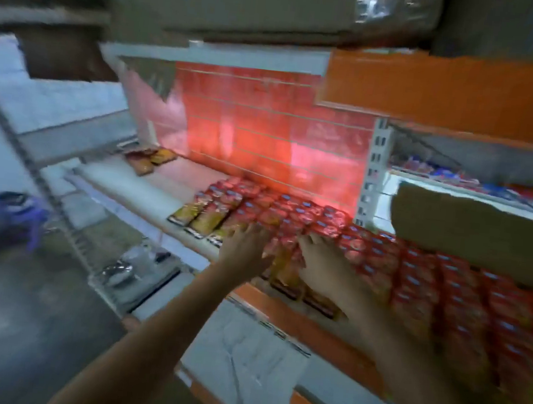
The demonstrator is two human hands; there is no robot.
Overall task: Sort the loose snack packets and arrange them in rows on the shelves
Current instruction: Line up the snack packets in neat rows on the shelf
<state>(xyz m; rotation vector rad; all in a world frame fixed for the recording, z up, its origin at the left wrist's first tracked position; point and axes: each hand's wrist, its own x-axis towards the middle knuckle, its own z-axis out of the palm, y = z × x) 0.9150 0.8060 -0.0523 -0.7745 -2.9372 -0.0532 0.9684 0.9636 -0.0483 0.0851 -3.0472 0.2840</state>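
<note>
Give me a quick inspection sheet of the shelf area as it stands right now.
Surface: white shelf, bare at its left part, orange trim along the front edge.
Job's things: red snack packets lie in rows across the shelf's right part; yellow packets lie in a short row at their left; a few loose packets sit apart at the far left.
Clutter: cardboard sheet leans at right over the red rows.
Grips: left hand and right hand both flat on the packets, fingers spread.
Cables: nothing seen.
Surroundings: cardboard boxes on the upper shelf; grey floor at left; image blurred.
</note>
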